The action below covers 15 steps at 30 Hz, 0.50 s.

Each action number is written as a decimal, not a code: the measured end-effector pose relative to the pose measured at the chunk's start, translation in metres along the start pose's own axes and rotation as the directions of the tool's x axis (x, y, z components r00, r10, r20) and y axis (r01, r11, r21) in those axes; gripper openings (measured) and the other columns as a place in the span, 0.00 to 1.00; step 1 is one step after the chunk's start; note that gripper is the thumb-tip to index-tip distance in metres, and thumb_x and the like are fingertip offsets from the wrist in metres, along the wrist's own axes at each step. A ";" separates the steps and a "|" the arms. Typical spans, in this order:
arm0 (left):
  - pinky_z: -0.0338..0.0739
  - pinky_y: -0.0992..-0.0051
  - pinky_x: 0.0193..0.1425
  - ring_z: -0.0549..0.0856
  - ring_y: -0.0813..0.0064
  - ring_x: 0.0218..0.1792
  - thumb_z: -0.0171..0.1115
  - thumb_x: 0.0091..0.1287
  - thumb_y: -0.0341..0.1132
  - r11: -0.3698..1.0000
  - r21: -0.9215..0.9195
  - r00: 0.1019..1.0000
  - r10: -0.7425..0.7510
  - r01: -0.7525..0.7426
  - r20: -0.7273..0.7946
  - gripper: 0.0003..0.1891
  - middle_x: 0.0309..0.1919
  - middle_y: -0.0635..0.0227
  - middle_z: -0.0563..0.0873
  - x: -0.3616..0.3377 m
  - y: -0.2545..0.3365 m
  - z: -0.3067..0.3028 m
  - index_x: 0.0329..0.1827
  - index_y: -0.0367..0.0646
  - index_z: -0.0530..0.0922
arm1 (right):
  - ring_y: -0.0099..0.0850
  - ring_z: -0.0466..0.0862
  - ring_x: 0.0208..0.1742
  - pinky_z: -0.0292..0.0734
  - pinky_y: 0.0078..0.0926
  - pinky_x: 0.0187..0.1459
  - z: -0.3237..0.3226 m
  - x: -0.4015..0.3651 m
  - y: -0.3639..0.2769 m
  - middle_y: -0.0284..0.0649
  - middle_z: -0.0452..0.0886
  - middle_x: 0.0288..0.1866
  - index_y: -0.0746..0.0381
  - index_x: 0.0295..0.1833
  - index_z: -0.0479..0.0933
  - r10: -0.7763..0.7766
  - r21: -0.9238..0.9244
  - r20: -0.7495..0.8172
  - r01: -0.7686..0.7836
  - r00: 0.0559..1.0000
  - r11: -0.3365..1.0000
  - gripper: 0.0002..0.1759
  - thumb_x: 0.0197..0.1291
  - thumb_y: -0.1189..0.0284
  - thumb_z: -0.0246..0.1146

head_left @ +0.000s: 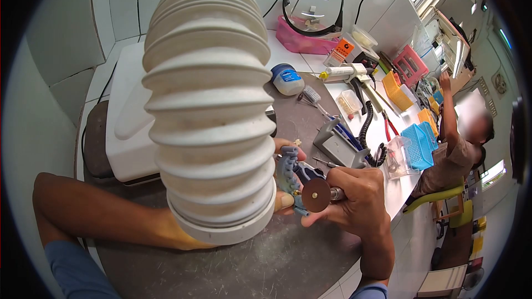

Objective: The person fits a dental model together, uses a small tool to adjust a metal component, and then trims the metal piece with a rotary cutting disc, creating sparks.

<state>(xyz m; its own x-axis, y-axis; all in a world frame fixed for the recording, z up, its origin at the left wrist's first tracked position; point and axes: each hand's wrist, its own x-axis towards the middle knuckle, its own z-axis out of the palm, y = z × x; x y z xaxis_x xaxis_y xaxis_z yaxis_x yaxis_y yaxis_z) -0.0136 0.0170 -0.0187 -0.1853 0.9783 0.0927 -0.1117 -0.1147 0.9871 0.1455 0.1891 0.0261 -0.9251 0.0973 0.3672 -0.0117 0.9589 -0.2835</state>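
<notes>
A blue-grey dental arch model (288, 169) is gripped by my left hand (284, 200), whose thumb and fingertips show past the white ribbed hose (210, 105). The rest of that hand is hidden behind the hose. My right hand (357, 196) is closed around a rotary handpiece (336, 193), its metal nose pointing left. On the handpiece's end sits a round brown cutting disc (316, 195), overlapping the lower part of the model in this view. A dark blue tool body (308, 173) shows between the two hands, behind the disc.
Beyond the hands stand a grey tool holder (339, 144), a blue-lidded jar (287, 80) and a coiled black cord (366, 127). Clear safety glasses (313, 14) rest on a pink basket (305, 41). A blue basket (418, 147) lies right, near a seated person (457, 158).
</notes>
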 end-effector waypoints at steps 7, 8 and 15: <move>0.82 0.73 0.64 0.82 0.70 0.58 0.62 0.68 0.22 0.997 0.058 0.999 0.042 -0.041 -0.022 0.29 0.56 0.58 0.76 -0.001 -0.002 0.000 0.69 0.38 0.59 | 0.25 0.74 0.14 0.65 0.26 0.16 -0.005 0.003 -0.001 0.33 0.74 0.15 0.59 0.21 0.72 -0.055 -0.031 0.050 0.057 0.997 0.998 0.32 0.36 0.43 0.78; 0.82 0.73 0.64 0.82 0.70 0.58 0.62 0.68 0.22 0.997 0.059 0.999 0.042 -0.041 -0.022 0.29 0.56 0.58 0.76 -0.001 -0.001 0.000 0.69 0.38 0.59 | 0.25 0.74 0.14 0.65 0.26 0.16 -0.004 0.002 -0.001 0.33 0.74 0.15 0.59 0.21 0.72 -0.055 -0.031 0.050 0.057 0.997 0.998 0.32 0.36 0.43 0.78; 0.81 0.73 0.65 0.82 0.69 0.58 0.61 0.69 0.23 0.998 0.017 0.998 -0.058 0.058 0.004 0.29 0.56 0.57 0.76 -0.001 0.010 0.002 0.69 0.39 0.58 | 0.28 0.68 0.13 0.59 0.27 0.17 -0.001 0.001 -0.001 0.33 0.65 0.14 0.60 0.18 0.66 -0.031 -0.022 0.008 0.031 0.999 0.999 0.38 0.33 0.39 0.77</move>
<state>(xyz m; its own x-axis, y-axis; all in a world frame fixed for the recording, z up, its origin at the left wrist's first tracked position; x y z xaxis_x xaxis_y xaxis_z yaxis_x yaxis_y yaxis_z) -0.0122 0.0158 -0.0091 -0.1743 0.9840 0.0360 -0.1055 -0.0550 0.9929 0.1453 0.1883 0.0281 -0.9274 0.0654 0.3682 -0.0318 0.9672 -0.2519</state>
